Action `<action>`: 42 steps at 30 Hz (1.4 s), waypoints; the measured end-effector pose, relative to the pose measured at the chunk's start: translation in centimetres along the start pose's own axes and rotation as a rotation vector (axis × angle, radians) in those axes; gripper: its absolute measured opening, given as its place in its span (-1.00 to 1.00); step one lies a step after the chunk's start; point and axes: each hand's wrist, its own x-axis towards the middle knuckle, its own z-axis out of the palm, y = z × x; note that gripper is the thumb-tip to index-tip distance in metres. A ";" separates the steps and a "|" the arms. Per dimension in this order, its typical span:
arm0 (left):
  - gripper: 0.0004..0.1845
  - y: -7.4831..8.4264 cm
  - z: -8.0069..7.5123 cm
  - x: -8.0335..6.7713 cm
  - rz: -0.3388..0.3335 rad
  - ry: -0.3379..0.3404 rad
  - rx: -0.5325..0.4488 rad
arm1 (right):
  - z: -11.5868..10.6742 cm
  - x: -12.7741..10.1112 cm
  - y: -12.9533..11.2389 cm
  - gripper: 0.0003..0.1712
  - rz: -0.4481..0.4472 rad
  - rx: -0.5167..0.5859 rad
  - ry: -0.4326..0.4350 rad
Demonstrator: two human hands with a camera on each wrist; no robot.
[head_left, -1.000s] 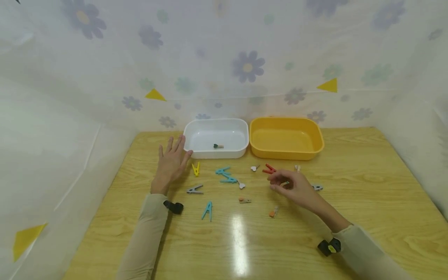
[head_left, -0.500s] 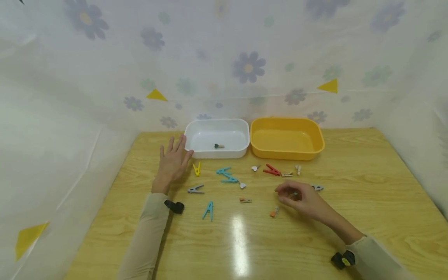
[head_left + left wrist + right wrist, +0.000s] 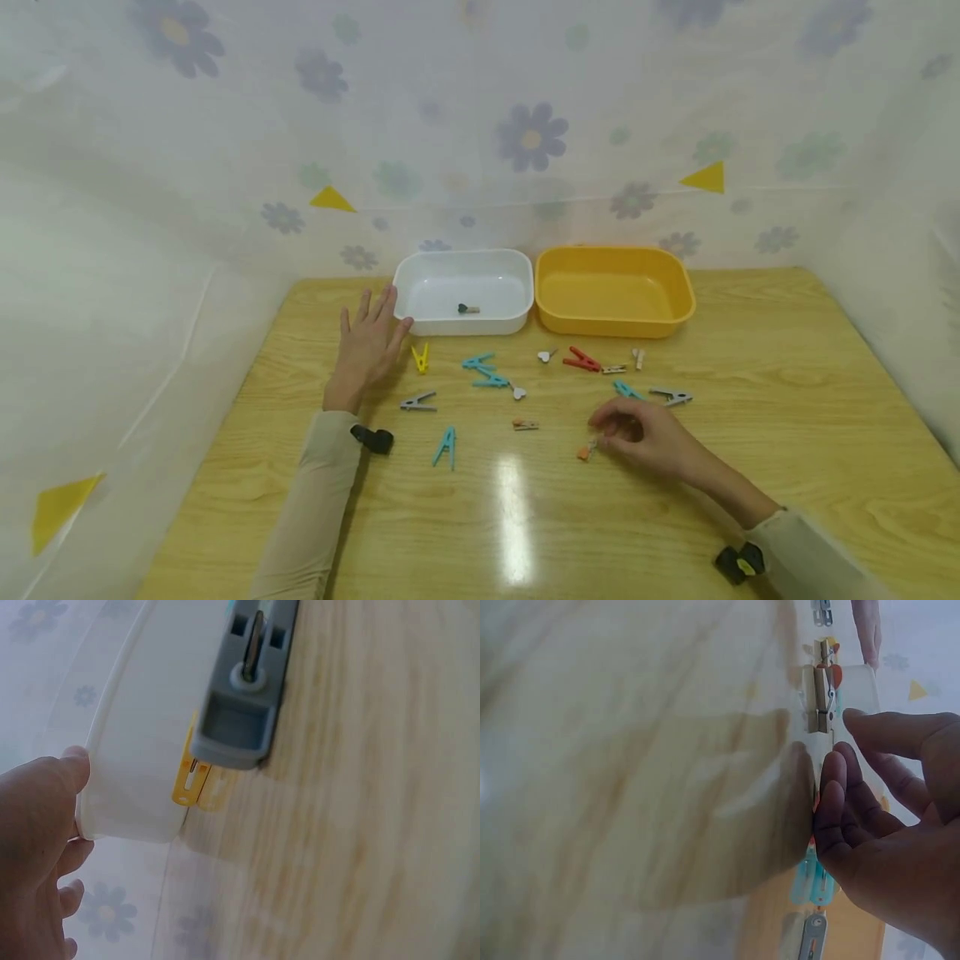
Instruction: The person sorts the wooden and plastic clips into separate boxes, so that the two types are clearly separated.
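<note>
My left hand (image 3: 366, 342) rests against the left end of the white tub (image 3: 468, 326), fingers straight and spread. In the left wrist view, the thumb touches the tub's rim. My right hand (image 3: 651, 437) is low over the table beside a small wooden clothespin (image 3: 584, 453) with an orange heart. Seen from the right wrist, that clothespin (image 3: 823, 701) stands just beyond the thumb and fingertips, which are apart and hold nothing. A clothespin with a dark green heart (image 3: 468, 309) lies inside the white tub.
A yellow tub (image 3: 615, 327) stands right of the white one. Scattered on the table are a yellow clothespin (image 3: 420, 358), a red clothespin (image 3: 582, 360), several blue and grey ones, and small wooden ones, including another with an orange heart (image 3: 525, 425).
My right hand has moved back towards me from near the red clothespin, down to the orange-heart clothespin. My left hand has stayed at the white tub.
</note>
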 end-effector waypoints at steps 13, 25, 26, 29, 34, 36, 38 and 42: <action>-0.19 -0.2 0.0 0.1 0.003 -0.005 0.006 | 0.5 0.2 0.2 -0.74 -0.011 -0.094 -0.028; -0.17 -0.2 0.1 0.1 -0.005 -0.014 0.003 | 0.3 0.3 0.0 -0.78 0.008 -0.152 -0.068; -0.17 -0.2 0.1 0.1 -0.003 -0.016 0.005 | 0.3 0.4 0.0 -0.78 0.006 -0.156 -0.069; -0.17 -0.2 0.1 0.1 0.000 -0.012 0.009 | 0.3 0.4 -0.1 -0.79 0.002 -0.168 -0.074; -0.18 -0.1 0.0 0.1 0.000 -0.004 -0.003 | 0.3 0.4 -0.2 -0.78 0.003 -0.179 -0.081; -0.18 -0.1 0.0 0.1 -0.001 -0.004 -0.002 | 0.3 0.4 -0.2 -0.78 0.002 -0.179 -0.080; -0.19 -0.2 0.0 0.1 0.003 -0.001 0.005 | 0.2 0.3 -0.2 -0.78 0.006 -0.170 -0.078; -0.19 -0.2 0.1 0.1 0.009 0.004 0.019 | 0.1 0.3 -0.3 -0.81 0.029 -0.139 -0.075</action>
